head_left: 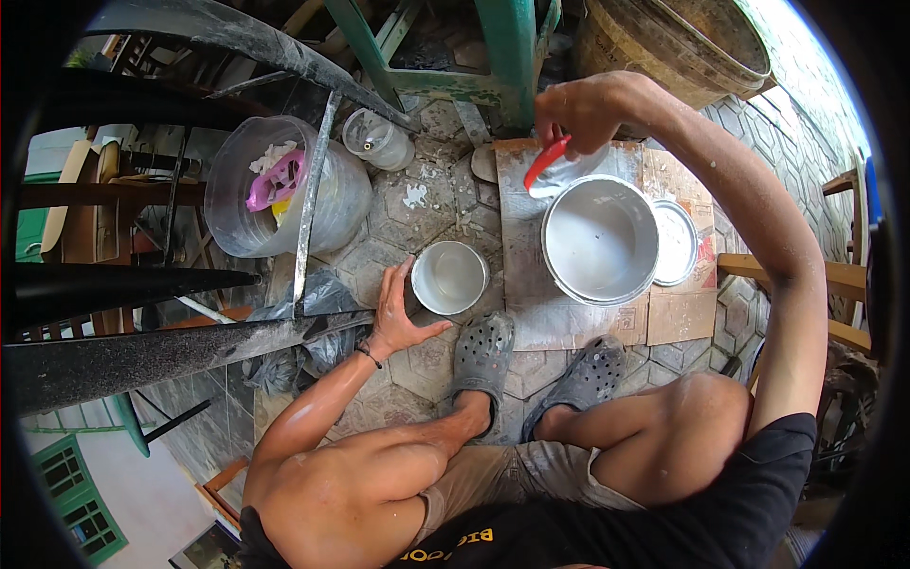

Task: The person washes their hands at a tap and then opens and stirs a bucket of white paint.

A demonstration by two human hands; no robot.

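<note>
My left hand (396, 311) has its fingers spread beside a small pale tub (427, 296), the fingertips at or very near its left side. The tub stands upright on the paving with its mouth up. My right hand (586, 114) reaches over the far side of a larger white bucket (607, 237), its fingers closed round a red curved piece (547, 163). Clear plastic (580, 173) shows just under that hand; whether it joins the red piece I cannot tell. The large bucket has a pale grey-white inside and stands on flattened cardboard (526, 318).
A white-smeared round lid (675, 245) lies right of the bucket. To the left stand a clear tub (341, 204) with pink and yellow items and a small clear container (379, 142). A metal frame (190, 351) crosses the left; a big worn bucket (626, 47) stands at the back.
</note>
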